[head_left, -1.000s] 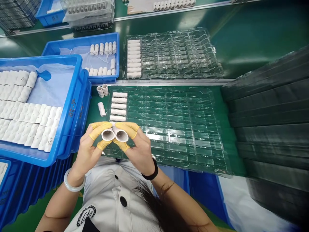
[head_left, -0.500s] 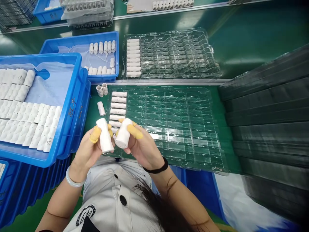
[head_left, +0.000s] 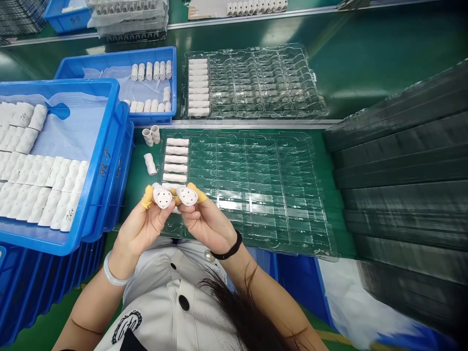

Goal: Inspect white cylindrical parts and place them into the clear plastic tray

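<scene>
My left hand (head_left: 144, 219) is closed on a white ceramic tube (head_left: 163, 199), its end face with small holes turned up toward me. A second white ceramic tube (head_left: 188, 196), also showing a holed end, sits in the closed fingers of my right hand (head_left: 208, 219). Yellow covers wrap some fingertips of both hands. The two tubes are side by side, a little apart, over the left part of a clear plastic tray (head_left: 248, 175). That tray's left column holds several white tubes (head_left: 176, 159), the nearest partly hidden by my hands.
Three loose tubes (head_left: 149, 164) are left of the tray, two upright and one lying. Blue crates (head_left: 106, 161) with white tubes stand at left. A second clear tray (head_left: 256, 80), its left column filled, lies behind. Dark stacked trays (head_left: 402, 170) rise at right.
Both hands have tilted their tubes, so the holed ends now face up toward me instead of the long sides. The camera view has shifted slightly.
</scene>
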`<state>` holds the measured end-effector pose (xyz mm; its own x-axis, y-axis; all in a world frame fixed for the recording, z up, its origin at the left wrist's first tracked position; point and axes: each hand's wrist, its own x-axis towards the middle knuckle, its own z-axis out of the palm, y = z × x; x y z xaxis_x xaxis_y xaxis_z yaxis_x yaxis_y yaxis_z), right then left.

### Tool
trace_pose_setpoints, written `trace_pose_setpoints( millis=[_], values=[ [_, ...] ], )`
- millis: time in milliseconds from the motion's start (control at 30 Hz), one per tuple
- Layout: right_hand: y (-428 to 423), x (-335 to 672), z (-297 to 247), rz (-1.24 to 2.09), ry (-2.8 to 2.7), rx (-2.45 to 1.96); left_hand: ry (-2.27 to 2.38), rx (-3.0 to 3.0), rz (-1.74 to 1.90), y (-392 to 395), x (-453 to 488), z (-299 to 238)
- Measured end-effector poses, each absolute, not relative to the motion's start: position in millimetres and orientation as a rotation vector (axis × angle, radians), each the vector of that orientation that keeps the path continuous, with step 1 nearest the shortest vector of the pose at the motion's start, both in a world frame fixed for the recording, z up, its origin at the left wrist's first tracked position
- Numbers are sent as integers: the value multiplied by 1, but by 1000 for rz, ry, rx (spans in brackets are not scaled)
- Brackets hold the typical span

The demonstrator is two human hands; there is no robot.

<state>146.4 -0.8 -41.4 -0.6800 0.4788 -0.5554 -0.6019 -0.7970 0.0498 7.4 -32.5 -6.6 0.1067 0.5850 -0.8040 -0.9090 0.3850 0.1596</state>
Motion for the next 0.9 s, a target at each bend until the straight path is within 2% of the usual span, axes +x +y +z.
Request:
trace_pose_setpoints(
  millis=[333, 900],
  values=[
    [-4, 151, -50, 2456, 267, -604, 923, -431, 1146, -33, 9, -4],
    [-10, 149, -45, 2415, 141, -684, 917, -163, 1148, -43, 7, -11]
  ],
)
